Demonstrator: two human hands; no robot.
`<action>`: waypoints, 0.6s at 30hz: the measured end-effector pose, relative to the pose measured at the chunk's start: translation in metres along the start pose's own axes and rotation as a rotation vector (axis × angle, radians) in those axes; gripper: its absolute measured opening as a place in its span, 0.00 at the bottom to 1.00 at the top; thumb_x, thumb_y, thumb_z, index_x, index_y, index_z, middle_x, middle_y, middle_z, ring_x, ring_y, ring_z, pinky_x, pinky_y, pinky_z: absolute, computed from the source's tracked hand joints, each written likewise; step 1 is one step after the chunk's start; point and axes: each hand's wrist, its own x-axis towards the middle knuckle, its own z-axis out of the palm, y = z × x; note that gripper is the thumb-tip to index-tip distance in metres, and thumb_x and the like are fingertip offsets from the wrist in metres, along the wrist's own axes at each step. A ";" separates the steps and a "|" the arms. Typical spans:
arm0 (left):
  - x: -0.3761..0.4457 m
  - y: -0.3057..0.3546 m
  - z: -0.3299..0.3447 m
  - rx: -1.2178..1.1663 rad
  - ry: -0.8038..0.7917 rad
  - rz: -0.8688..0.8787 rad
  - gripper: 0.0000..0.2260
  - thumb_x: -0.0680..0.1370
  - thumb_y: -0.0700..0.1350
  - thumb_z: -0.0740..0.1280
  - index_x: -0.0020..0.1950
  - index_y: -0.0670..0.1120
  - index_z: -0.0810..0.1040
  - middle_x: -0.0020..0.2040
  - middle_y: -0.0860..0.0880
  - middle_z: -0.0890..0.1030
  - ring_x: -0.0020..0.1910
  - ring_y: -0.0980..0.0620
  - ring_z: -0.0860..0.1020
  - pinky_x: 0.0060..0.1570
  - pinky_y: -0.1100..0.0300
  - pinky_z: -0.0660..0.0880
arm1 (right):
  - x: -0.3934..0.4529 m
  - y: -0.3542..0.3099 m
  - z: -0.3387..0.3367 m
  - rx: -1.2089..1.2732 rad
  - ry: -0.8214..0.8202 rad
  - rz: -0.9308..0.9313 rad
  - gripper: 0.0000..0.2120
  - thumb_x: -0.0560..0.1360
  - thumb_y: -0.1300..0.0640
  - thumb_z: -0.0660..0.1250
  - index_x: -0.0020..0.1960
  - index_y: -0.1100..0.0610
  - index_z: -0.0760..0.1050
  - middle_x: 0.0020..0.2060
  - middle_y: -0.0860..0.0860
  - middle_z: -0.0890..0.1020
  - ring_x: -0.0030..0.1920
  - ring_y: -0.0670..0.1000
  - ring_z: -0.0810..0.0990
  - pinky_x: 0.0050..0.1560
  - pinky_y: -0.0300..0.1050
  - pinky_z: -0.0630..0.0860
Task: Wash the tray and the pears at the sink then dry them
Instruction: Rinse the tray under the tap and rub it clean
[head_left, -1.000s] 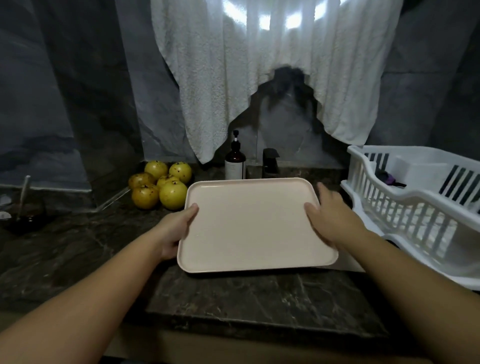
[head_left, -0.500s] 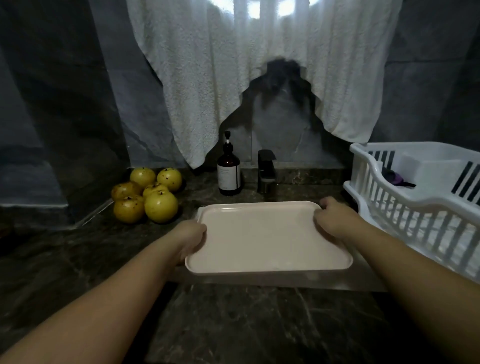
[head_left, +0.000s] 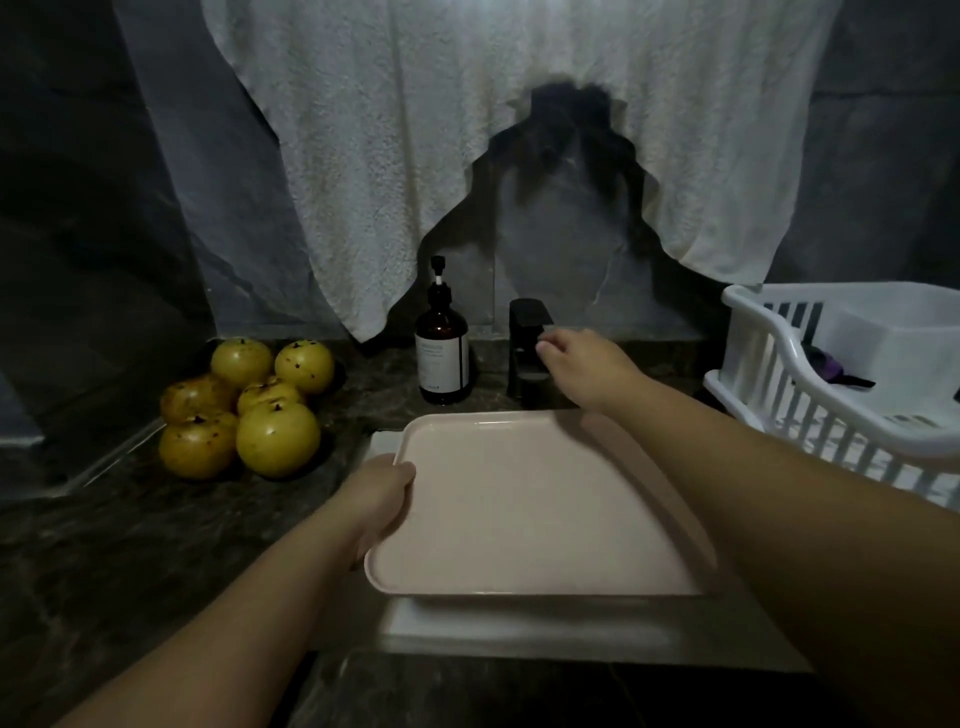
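Washing looks barely begun: the tray (head_left: 524, 499) sits over the sink (head_left: 519, 631) at lower centre, dry-looking, with the left hand (head_left: 376, 499) gripping its left edge while the right hand (head_left: 582, 366) reaches the tap (head_left: 527, 348), fingers (head_left: 548, 344) loosely curled, contact unclear. Pears (head_left: 244, 405) wait untouched on the surface (head_left: 130, 525) at left; rinsing and drying remain.

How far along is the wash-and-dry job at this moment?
Barely started. The left hand holds the pink tray over the sink, while the right hand reaches the black faucet; no water is visible. The pears sit untouched on the counter. Washing and drying remain.
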 end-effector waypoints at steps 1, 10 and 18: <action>0.001 -0.001 0.000 -0.018 0.007 -0.002 0.09 0.87 0.43 0.58 0.61 0.46 0.77 0.54 0.42 0.83 0.54 0.43 0.81 0.58 0.50 0.77 | 0.003 0.000 0.001 0.012 -0.001 0.015 0.21 0.85 0.45 0.55 0.75 0.49 0.71 0.69 0.55 0.76 0.66 0.57 0.76 0.65 0.52 0.73; 0.003 -0.009 0.000 -0.048 -0.011 0.020 0.11 0.86 0.43 0.59 0.64 0.45 0.78 0.54 0.44 0.84 0.54 0.43 0.82 0.54 0.52 0.77 | 0.011 0.000 0.003 0.028 -0.032 0.002 0.24 0.86 0.47 0.54 0.80 0.50 0.61 0.74 0.57 0.69 0.69 0.59 0.73 0.68 0.55 0.71; -0.004 -0.002 -0.001 0.019 -0.009 0.028 0.10 0.87 0.46 0.58 0.63 0.47 0.77 0.56 0.43 0.84 0.56 0.43 0.82 0.66 0.44 0.75 | 0.013 -0.002 -0.004 0.121 -0.114 0.011 0.26 0.85 0.49 0.57 0.82 0.49 0.56 0.75 0.59 0.67 0.72 0.60 0.70 0.70 0.53 0.67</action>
